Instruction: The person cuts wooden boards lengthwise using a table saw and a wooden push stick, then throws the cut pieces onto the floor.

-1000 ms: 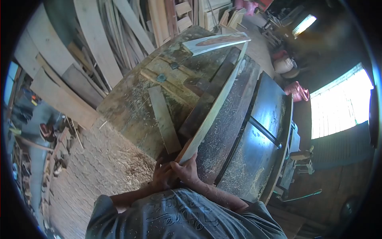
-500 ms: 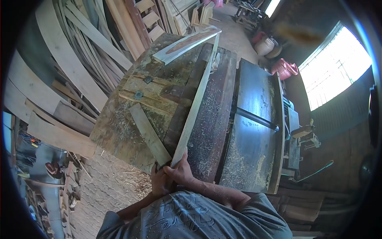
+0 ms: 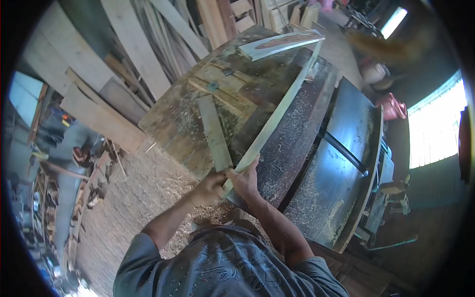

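A long, narrow pale board (image 3: 277,119) stands on edge along the dark fence of the shavings-covered work table (image 3: 173,126). Around its near end, my right hand (image 3: 244,179) is closed, with the thumb over the board. Close beside it on the left, my left hand (image 3: 210,187) is closed at the same end; its fingertips are partly hidden. A short flat wooden piece (image 3: 214,133) lies on the table just ahead of my left hand. At the far end, a wider board with a brown streak (image 3: 282,44) rests on the table.
To the right is a dark metal machine bed (image 3: 341,148) with a black bar (image 3: 346,154) across it. Tall planks (image 3: 141,44) lean at the upper left. Wood shavings (image 3: 208,210) cover the floor near me. A pink sack (image 3: 392,107) stands beyond the machine.
Both hands have moved forward, away from my body, with the near end of the long board. My left forearm is more stretched out. The head view has also shifted.
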A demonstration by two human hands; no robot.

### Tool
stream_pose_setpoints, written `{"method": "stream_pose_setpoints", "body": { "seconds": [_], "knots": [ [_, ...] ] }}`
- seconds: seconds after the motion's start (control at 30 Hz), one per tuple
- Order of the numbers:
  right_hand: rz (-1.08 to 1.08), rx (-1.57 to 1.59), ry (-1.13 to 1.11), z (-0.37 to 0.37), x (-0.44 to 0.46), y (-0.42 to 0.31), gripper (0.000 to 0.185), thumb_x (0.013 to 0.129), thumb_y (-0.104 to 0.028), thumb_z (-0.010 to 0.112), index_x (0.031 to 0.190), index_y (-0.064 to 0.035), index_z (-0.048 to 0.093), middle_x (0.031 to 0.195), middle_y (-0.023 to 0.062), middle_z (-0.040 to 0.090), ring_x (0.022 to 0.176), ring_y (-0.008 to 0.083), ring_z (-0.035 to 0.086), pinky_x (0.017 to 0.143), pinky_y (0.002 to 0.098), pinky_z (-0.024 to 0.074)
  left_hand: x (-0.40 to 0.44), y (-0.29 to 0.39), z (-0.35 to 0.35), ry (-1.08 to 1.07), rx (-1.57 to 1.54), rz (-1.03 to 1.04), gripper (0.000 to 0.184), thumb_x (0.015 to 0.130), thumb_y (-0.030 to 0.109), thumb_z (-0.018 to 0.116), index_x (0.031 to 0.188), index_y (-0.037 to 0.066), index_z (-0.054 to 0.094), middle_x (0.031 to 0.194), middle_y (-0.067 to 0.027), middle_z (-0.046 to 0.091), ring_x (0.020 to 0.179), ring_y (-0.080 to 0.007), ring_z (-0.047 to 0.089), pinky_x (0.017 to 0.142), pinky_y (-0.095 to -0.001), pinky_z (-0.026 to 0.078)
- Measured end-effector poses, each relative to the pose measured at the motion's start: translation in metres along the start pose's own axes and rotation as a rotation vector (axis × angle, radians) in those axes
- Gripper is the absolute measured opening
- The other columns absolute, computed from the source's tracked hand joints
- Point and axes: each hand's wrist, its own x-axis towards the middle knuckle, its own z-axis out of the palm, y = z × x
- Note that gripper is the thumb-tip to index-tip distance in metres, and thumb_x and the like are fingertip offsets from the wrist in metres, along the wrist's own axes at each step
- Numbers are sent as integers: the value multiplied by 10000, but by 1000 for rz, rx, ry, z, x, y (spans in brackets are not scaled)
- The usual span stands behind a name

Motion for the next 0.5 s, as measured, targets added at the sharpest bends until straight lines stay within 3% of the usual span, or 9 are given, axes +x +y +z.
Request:
{"method": "stream_pose_setpoints", "body": {
  "seconds": [0.03, 0.07, 0.13, 0.2, 0.23, 0.27, 0.33, 0.47, 0.5],
  "knots": [
    [-44, 0, 29, 4, 2, 13, 1173, 799, -40, 807, 1660, 11, 12, 1326, 208, 553, 1148, 297, 632, 962, 380, 562, 9, -6, -8, -25, -396, -314, 537, 895, 368, 818, 1267, 1, 692, 1206, -161, 717, 1136, -328, 699, 989, -386, 526],
    [-39, -1, 16, 4, 1, 12, 1173, 799, -40, 807, 1660, 11, 12, 1326, 208, 553, 1148, 297, 632, 962, 380, 562, 4, -41, -30, 53, -367, -273, 467, 973, 393, 727, 1247, 15, 718, 1276, -181, 715, 1207, -288, 691, 995, -299, 518],
    [80, 23, -22, 1, 1, 5, 1237, 793, -114, 821, 1677, 21, -34, 1460, 272, 512, 1258, 341, 611, 1017, 417, 543, 41, -10, -22, 366, 337, -299, 633, 952, 534, 709, 1340, 34, 678, 1454, -233, 629, 1406, -339, 573, 1154, -429, 453],
    [78, 62, -35, 4, 6, 31, 1233, 799, -123, 816, 1674, 26, -38, 1471, 279, 502, 1268, 346, 604, 1030, 420, 535, 72, -24, 1, 537, 919, -285, 785, 880, 603, 760, 1419, 51, 614, 1583, -264, 507, 1539, -424, 400, 1230, -632, 296],
    [83, 99, -53, 5, 9, 37, 1232, 800, -127, 817, 1672, 33, -39, 1477, 285, 495, 1276, 349, 601, 1040, 419, 529, 88, -36, 3, 440, 897, -391, 899, 815, 652, 795, 1448, 55, 570, 1672, -303, 358, 1598, -503, 223, 1240, -739, 113],
    [37, 66, -33, 5, 8, 34, 1225, 803, -138, 813, 1663, 53, -39, 1459, 292, 511, 1267, 354, 606, 1057, 418, 516, 89, -21, 11, 398, 1023, -427, 862, 792, 584, 835, 1416, 43, 589, 1679, -338, 314, 1595, -535, 201, 1261, -721, 85],
    [-36, 40, -12, 5, 10, 30, 1219, 804, -141, 806, 1654, 68, -42, 1438, 296, 519, 1249, 358, 608, 1063, 421, 509, 86, -19, 15, 410, 995, -434, 850, 773, 540, 852, 1402, 31, 590, 1667, -378, 279, 1592, -571, 152, 1258, -735, 89],
    [172, 87, -109, -1, 5, -3, 1190, 795, -129, 794, 1659, 46, -7, 1464, 304, 484, 1260, 361, 599, 1058, 412, 513, 36, -35, 0, 528, 932, -272, 754, 761, 395, 876, 1337, -6, 600, 1620, -396, 314, 1571, -576, 177, 1285, -680, 116],
    [90, 93, -78, 2, 9, 11, 1170, 789, -143, 797, 1654, 39, 32, 1449, 291, 494, 1248, 354, 603, 1034, 412, 526, 15, -8, -1, 554, 912, -344, 776, 754, 338, 896, 1361, -7, 560, 1623, -391, 315, 1513, -591, 297, 1253, -643, 275]
  ]
}}
